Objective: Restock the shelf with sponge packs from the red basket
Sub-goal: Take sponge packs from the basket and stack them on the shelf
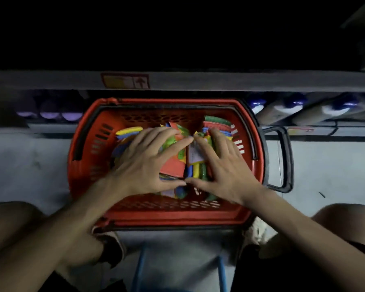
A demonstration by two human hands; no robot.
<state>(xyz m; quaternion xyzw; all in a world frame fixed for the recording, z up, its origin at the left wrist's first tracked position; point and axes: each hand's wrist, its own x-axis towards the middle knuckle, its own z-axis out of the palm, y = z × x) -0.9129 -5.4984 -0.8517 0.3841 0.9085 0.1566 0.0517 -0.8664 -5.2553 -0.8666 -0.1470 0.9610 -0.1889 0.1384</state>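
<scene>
one red basket (167, 216), set before the shelf (240, 81), holding a heap of sponge packs (174, 167); blur spoils the count, perhaps six or more. two hands: my left hand (145, 163) and right hand (223, 167) lie spread on the heap, fingers straight, gripping nothing.

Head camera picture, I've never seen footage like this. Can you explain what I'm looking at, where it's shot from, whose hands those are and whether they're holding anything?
There is no machine here. A person wears a camera on the head, so this single picture looks down at their own two hands. A red basket sits on the pale floor in front of a shelf edge. The basket's black handle sticks out to the right. Inside lie colourful sponge packs. The left hand and right hand are spread over the packs, fingers fairly straight, thumbs nearly meeting. Neither hand plainly grips a pack.
</scene>
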